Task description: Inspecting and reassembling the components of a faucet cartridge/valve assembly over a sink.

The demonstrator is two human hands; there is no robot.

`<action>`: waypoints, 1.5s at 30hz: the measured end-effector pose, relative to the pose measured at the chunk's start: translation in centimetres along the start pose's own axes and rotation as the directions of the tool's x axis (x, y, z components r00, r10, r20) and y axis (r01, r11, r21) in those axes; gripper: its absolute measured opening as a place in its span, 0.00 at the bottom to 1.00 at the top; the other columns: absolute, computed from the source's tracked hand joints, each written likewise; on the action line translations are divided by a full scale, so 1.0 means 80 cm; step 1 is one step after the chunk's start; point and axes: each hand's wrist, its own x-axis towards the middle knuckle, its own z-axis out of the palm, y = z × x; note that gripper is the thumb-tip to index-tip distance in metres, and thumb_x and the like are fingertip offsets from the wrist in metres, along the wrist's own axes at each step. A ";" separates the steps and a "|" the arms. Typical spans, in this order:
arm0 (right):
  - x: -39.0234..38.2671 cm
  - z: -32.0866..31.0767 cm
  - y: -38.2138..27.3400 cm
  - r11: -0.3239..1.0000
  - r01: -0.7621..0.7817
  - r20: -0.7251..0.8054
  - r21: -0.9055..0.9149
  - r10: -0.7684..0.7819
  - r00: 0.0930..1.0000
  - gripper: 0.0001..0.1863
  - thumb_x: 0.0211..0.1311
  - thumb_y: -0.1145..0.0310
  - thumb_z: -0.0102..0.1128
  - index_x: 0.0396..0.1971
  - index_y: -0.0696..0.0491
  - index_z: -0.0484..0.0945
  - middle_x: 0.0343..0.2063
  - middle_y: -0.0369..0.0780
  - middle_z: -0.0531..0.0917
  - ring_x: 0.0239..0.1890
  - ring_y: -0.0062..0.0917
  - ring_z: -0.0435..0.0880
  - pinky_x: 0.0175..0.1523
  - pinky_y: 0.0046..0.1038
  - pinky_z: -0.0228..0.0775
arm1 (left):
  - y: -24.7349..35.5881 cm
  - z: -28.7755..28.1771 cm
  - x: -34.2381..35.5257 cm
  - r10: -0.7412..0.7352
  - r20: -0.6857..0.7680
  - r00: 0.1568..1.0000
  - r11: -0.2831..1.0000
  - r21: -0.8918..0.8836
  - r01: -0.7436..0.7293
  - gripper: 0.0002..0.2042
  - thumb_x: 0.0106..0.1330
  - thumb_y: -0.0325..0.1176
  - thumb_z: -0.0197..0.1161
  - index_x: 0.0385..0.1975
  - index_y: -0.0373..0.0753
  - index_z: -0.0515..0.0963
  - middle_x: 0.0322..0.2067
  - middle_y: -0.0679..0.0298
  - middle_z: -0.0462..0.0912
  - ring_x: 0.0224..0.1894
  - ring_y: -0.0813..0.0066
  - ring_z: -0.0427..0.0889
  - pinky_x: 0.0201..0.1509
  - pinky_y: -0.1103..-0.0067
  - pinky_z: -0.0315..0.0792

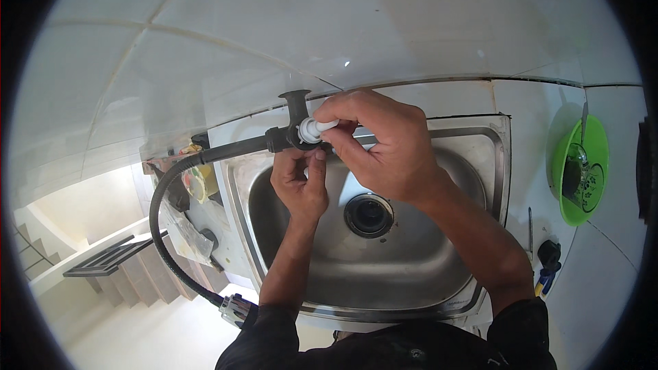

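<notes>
A black wall-mounted faucet (pixel 296 111) juts from the tiled wall above the sink's back edge. My right hand (pixel 387 147) pinches a white plastic fitting (pixel 323 125) between thumb and fingers, its ringed end against the front of the faucet body. Just below the faucet, my left hand (pixel 301 185) is closed, thumb pressed to curled fingers. Whatever it grips there is too small or hidden to name. From the faucet's left side a black flexible hose (pixel 156 199) curves down to a silver spray head (pixel 236 310) beside my left sleeve.
Below my hands lies a steel sink (pixel 411 277) with a round dark drain (pixel 369 216). At right stand a green bowl (pixel 598 195) with utensils inside, a thin metal tool (pixel 530 229) and a blue-yellow handled tool (pixel 546 274). Assorted items (pixel 199 181) crowd the left counter; stairs (pixel 140 277) descend beyond.
</notes>
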 end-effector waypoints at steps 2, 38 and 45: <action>-0.001 -0.001 0.002 1.000 -0.013 -0.001 0.017 0.013 1.000 0.09 0.51 0.85 0.60 0.33 0.59 0.78 0.31 0.41 0.83 0.30 0.20 0.82 0.36 0.21 0.75 | 0.000 0.003 0.001 0.019 0.004 1.000 1.000 0.005 -0.019 0.06 0.60 0.22 0.63 0.33 0.30 0.73 0.32 0.61 0.77 0.34 0.80 0.79 0.40 0.83 0.74; 0.002 -0.005 -0.003 0.991 -0.051 -0.045 0.124 0.057 0.997 0.10 0.49 0.85 0.60 0.33 0.58 0.77 0.28 0.38 0.82 0.27 0.18 0.81 0.35 0.20 0.75 | 0.005 0.005 0.003 0.034 -0.011 0.999 0.997 0.065 -0.033 0.05 0.61 0.23 0.62 0.28 0.33 0.72 0.29 0.65 0.78 0.29 0.85 0.74 0.34 0.87 0.68; 0.002 -0.002 -0.003 0.995 -0.032 -0.033 0.091 0.035 0.999 0.11 0.48 0.85 0.61 0.33 0.58 0.78 0.27 0.38 0.82 0.27 0.19 0.82 0.33 0.20 0.75 | 0.009 0.005 0.002 -0.002 -0.010 1.000 0.999 0.033 0.002 0.05 0.61 0.22 0.62 0.30 0.33 0.72 0.29 0.65 0.79 0.29 0.86 0.74 0.33 0.88 0.67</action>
